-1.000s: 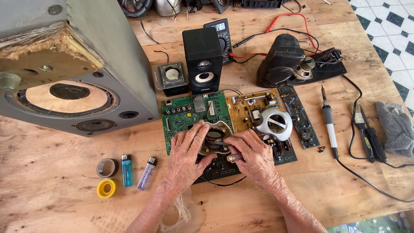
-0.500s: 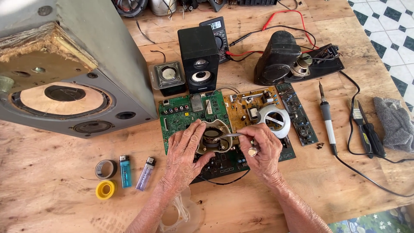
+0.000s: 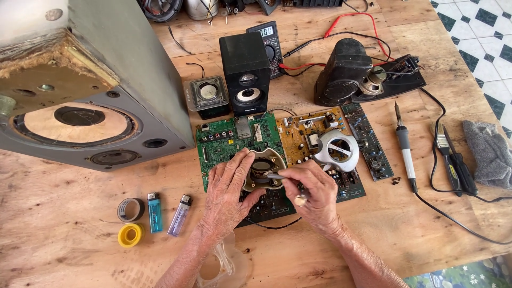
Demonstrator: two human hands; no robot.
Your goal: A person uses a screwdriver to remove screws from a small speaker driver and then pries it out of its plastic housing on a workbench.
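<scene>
Gripping a small oval speaker (image 3: 261, 169) over the circuit boards (image 3: 224, 141), the left hand (image 3: 230, 188) is steadying it. Having shifted leftward, the right hand (image 3: 312, 194) is now pinching a thin metal tool (image 3: 277, 176), pressing its tip against the speaker's centre.

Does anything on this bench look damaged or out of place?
Yes. The big speaker cabinet at the left lies tipped over, its top edge torn open with frayed padding showing. Bare circuit boards lie loose on the table, outside any case.

Just one head-worn cam, looking steeply down at the wooden tabletop (image 3: 64, 234) from close up, forearms entering from the bottom edge, tiled floor (image 3: 480, 32) upper right.
</scene>
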